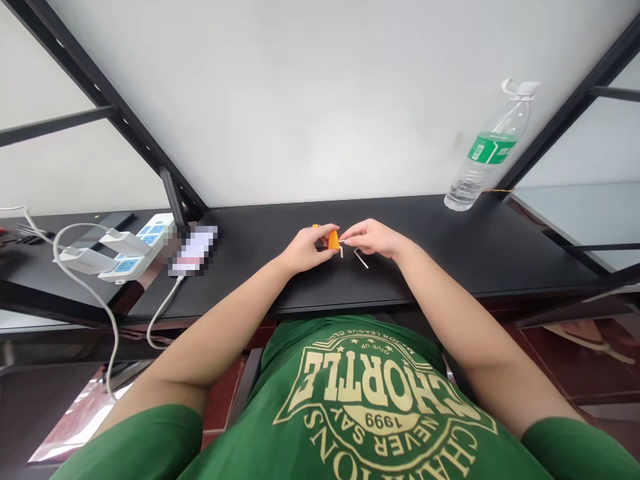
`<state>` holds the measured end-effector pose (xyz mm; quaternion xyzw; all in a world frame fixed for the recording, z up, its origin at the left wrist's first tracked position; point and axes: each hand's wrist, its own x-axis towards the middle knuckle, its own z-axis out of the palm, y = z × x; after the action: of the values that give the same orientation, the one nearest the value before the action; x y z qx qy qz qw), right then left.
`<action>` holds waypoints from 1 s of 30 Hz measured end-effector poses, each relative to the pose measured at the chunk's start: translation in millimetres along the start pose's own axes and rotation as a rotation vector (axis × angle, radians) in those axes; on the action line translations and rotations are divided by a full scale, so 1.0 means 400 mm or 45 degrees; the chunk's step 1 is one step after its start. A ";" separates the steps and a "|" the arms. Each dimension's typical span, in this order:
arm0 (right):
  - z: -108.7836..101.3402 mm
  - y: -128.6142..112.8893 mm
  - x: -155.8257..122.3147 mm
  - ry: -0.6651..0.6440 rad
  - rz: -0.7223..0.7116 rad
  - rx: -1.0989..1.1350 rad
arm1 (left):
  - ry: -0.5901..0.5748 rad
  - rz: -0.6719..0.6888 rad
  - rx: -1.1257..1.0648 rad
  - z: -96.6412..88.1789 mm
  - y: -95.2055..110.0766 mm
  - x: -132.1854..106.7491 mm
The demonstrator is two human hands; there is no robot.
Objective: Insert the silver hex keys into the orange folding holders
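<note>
Our left hand [307,249] grips the orange block [333,240]; our right hand [376,237] pinches a thin rod [343,241]. Let's hold both steady.

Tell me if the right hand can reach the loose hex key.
Probably yes: the hex key lies close by the right hand, apparently uncovered, though that hand seems busy with another at the orange holder.
</note>
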<state>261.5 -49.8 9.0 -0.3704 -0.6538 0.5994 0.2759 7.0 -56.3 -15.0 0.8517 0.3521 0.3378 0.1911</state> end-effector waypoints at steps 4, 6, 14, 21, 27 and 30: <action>0.008 0.003 0.005 0.028 -0.012 0.051 | 0.049 -0.044 0.010 0.005 -0.003 -0.002; 0.013 0.004 0.007 0.064 -0.008 0.012 | 0.072 -0.085 0.033 0.008 -0.005 -0.002; 0.019 0.016 0.020 0.119 -0.100 -0.480 | -0.055 -0.050 0.224 0.012 0.008 0.002; 0.068 0.017 0.043 0.283 -0.097 -0.381 | -0.033 -0.021 0.222 0.010 0.025 0.006; 0.088 0.006 0.047 0.368 0.065 -0.094 | -0.010 -0.092 0.140 0.014 0.026 0.011; 0.065 0.006 0.040 0.334 0.002 0.167 | 0.101 -0.159 0.117 0.015 0.013 0.012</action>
<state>231.9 -51.7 2.0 -0.4273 -0.5713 0.5875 0.3819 16.2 -56.9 -14.3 0.8219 0.4269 0.3422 0.1586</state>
